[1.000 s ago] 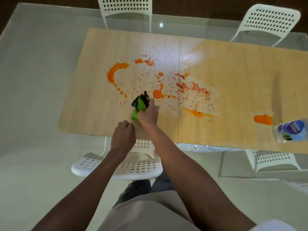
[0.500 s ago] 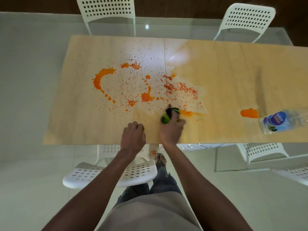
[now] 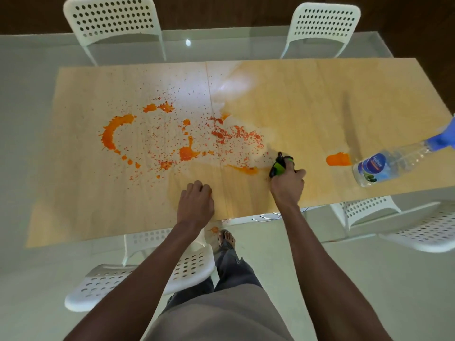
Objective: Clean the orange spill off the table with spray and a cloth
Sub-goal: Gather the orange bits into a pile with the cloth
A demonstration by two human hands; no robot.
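An orange spill (image 3: 187, 152) of blobs and fine spatter covers the middle of the wooden table (image 3: 320, 94), with a thick arc (image 3: 110, 134) at its left and a separate blob (image 3: 338, 159) further right. My right hand (image 3: 286, 185) is shut on a bunched green and black cloth (image 3: 279, 167), pressed on the table at the right end of an orange streak (image 3: 243, 169). My left hand (image 3: 195, 204) rests as a fist on the table near the front edge. A clear spray bottle (image 3: 384, 166) with a blue head lies on its side at the right.
White perforated chairs stand at the far side (image 3: 110, 20) (image 3: 325, 23), under me (image 3: 138, 284) and at the right (image 3: 428, 235). My foot (image 3: 226, 238) is on the pale floor beside a small orange drip (image 3: 214, 229). The table's front edge runs just beyond my wrists.
My right hand has carried the cloth rightward along the table, from the left-middle of the spill to its right end. My left fist stays near the front edge.
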